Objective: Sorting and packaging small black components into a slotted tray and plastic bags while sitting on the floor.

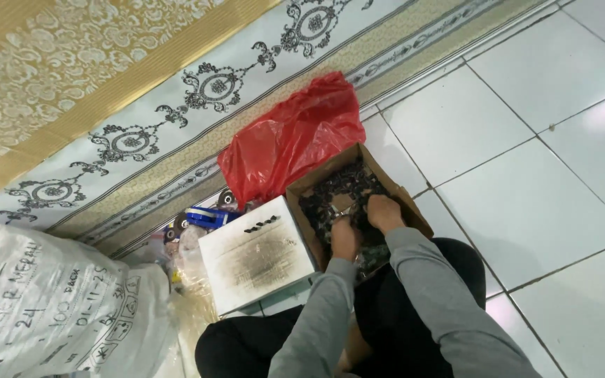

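A: In the head view, what is seen of the hands?

B: Both are sunk into a cardboard box [386, 183] filled with small dark pieces [341, 185]. The left hand [344, 236] is curled down among the pieces; whether anything is gripped cannot be told. The right hand [384, 212] is bent over the pieces too, fingers folded under, and its hold cannot be made out either.

A: And what is placed around them?

B: Just left of the left hand a white box [257, 255], smudged grey on top, is set against the cardboard box. Beyond the hands a red plastic bag [292, 136] is slumped against the patterned wall base. Further left of the left hand, a clear bag of small items [190, 234] and a large white sack [50, 308] are seen. Pale floor tiles [526, 161] lie to the right of the right hand.
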